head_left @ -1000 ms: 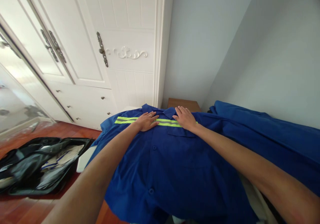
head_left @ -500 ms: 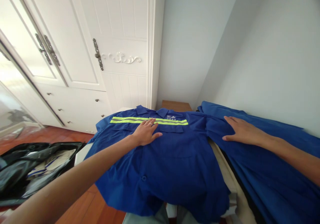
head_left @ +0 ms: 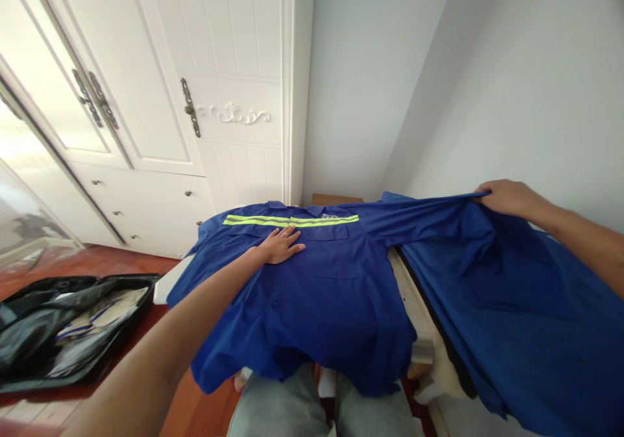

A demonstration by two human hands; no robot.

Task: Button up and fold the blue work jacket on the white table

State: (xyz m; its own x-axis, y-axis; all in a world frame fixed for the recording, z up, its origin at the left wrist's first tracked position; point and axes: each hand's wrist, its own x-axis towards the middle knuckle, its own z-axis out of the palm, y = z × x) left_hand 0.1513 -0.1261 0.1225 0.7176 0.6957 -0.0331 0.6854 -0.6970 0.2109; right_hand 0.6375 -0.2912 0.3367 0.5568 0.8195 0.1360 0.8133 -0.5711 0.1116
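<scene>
A blue work jacket with a yellow-and-silver reflective stripe across the chest lies spread out in front of me, its lower edge hanging over my legs. My left hand rests flat on its chest just under the stripe, fingers spread. At the right, my right hand is closed on the jacket's sleeve, pulling it up and outward so the cloth is stretched. Beneath that sleeve lies more blue cloth, draped down the right side.
White wardrobe doors and drawers stand ahead on the left. An open black suitcase with clothes sits on the red wooden floor. Grey walls close in ahead and at the right, with a brown wooden piece in the corner.
My right hand has gone from lying open on the sleeve to gripping it, lifting it up and to the right. My left hand stays on the chest. The jacket has shifted slightly away from me.
</scene>
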